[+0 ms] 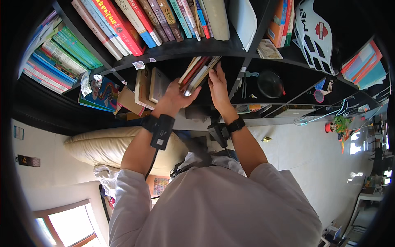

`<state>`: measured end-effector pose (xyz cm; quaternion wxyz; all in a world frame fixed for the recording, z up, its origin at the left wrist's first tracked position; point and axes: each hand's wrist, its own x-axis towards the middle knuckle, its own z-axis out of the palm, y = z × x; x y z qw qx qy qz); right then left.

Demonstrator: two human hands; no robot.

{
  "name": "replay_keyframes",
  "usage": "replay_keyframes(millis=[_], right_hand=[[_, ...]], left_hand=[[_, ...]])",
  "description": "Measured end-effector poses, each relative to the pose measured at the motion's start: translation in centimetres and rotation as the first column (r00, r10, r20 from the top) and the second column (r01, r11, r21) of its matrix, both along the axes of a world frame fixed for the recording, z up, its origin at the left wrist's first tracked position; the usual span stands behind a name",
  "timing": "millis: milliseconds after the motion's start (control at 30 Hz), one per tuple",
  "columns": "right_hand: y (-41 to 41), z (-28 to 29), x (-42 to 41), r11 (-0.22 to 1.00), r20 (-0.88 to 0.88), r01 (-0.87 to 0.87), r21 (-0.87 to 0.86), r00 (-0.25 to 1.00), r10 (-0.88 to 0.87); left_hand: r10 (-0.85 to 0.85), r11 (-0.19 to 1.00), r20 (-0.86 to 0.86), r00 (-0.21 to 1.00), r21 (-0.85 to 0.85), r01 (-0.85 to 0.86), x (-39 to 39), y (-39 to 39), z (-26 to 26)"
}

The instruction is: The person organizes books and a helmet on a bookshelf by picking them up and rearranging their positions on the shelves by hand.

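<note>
A small stack of books (200, 74) tilts inside the black bookshelf compartment, its upper end in shadow under the shelf board. My left hand (176, 96) grips the stack's near end from the left, the thumb lying across the front. On the other side, my right hand (219, 85) is held flat with its fingers stretched out. Its fingertips are at the right face of the stack; whether they press on it is hard to tell. Left of the stack, a pale hardcover book (159, 84) and a thicker cream book (143, 88) stand in the same compartment.
A row of upright books (154, 21) fills the shelf above. To the right are a black frying pan (270, 84) and a white helmet (314, 37). A beige cushioned seat (123, 148) stands below left. A small gold object (267, 139) lies on the floor.
</note>
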<state>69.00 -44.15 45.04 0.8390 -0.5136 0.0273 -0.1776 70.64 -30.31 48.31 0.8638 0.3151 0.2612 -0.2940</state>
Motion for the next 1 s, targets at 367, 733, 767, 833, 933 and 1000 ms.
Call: replay_keyframes(millis=[367, 733, 767, 833, 933, 1000], right_hand=[[-2.8, 3.2, -2.5, 0.991, 0.098, -0.093, 0.094, 0.992, 0.083], [-3.8, 2.1, -3.0, 0.940, 0.036, 0.122, -0.320, 0.993, -0.116], [-3.9, 1.9, -2.5, 0.939, 0.037, 0.122, -0.321, 0.993, -0.116], [-4.7, 1.2, -1.9, 0.883, 0.137, 0.268, -0.385, 0.963, -0.233], [-4.7, 1.8, -2.1, 0.883, 0.083, 0.230, -0.410, 0.973, -0.216], [-5.0, 2.6, -2.4, 0.887, 0.063, 0.196, -0.419, 0.980, -0.186]], left_hand=[[-0.588, 0.804, 0.778, 0.221, 0.592, 0.055, 2.9, -5.5, -6.2], [-0.893, 0.293, 0.402, 0.201, 0.860, -0.419, 1.4, -2.6, -3.6], [-0.893, 0.294, 0.403, 0.201, 0.859, -0.419, 1.1, -2.9, -3.7], [-0.839, 0.408, 0.520, 0.159, 0.795, -0.449, -0.9, -4.3, -1.4], [-0.868, 0.363, 0.472, 0.154, 0.814, -0.454, -1.1, -4.3, 0.0], [-0.904, 0.306, 0.409, 0.124, 0.821, -0.483, -1.1, -4.3, 1.1]])
